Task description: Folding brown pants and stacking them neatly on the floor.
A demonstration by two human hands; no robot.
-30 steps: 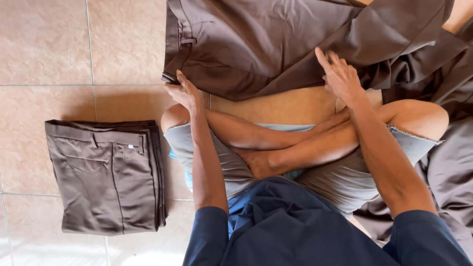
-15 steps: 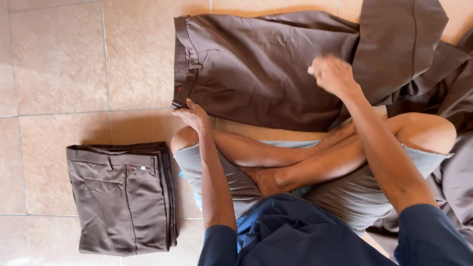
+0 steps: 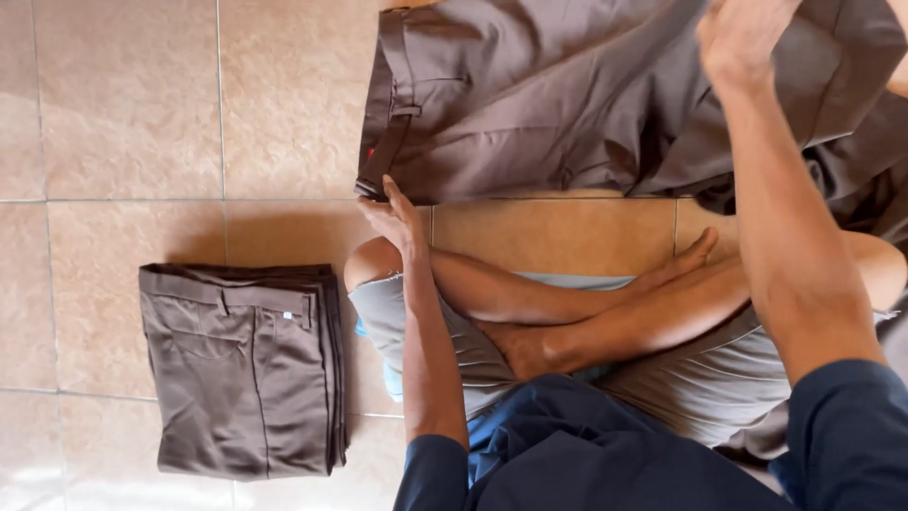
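A pair of brown trousers (image 3: pixel 530 104) lies spread on the tiled floor in front of my crossed legs. My left hand (image 3: pixel 395 216) rests at the near corner of the waistband, fingers apart, touching the cloth edge. My right hand (image 3: pixel 742 33) is raised at the top right, closed on a fold of the trouser leg and lifting it. The fingers of that hand are partly cut off by the frame's top edge.
A stack of folded brown trousers (image 3: pixel 246 364) sits on the floor to my left. More loose brown cloth (image 3: pixel 865 175) is bunched at the right. Beige floor tiles (image 3: pixel 123 104) surround everything.
My right hand has risen from the flat cloth, pulling the trouser leg up and away. My left hand stayed at the waistband corner. The view shifted, so the trousers appear lower.
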